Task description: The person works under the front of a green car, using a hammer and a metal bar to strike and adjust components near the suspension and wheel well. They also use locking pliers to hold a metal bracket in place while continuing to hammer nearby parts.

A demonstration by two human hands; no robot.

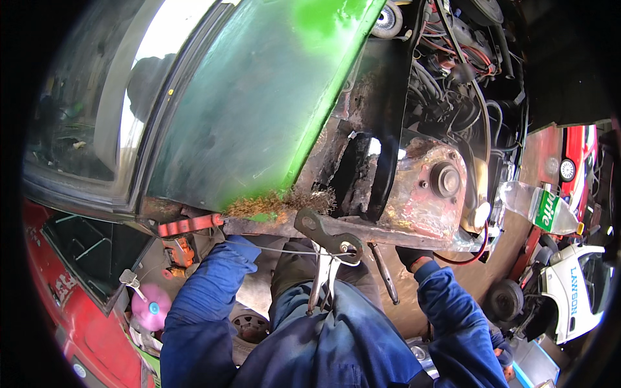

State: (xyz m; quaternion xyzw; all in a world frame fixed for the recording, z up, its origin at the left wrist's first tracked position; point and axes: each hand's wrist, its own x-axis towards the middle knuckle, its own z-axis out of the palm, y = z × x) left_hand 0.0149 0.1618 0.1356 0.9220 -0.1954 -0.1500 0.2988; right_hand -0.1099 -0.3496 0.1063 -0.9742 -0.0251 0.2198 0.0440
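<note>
Blue overalls (323, 352): nearest me, 6 o'clock.
Left sleeve (207, 291): 8 o'clock; my left fingers vanish beneath the car edge (407, 237), opening and hold impossible to tell.
Right hand (409, 256): 4 o'clock, dark, partly under that edge; I cannot tell how far those fingers open or what they hold.
Pliers (320, 273): 6 o'clock, at the plate (326, 238) (rounded, holed).

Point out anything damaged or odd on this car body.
The rusty metal housing has patchy, worn paint, unlike the smooth green panel. Left of the housing, a dark opening has ragged edges, perhaps corroded or cut. A frayed brown clump along the panel's lower edge also looks out of place.
</note>
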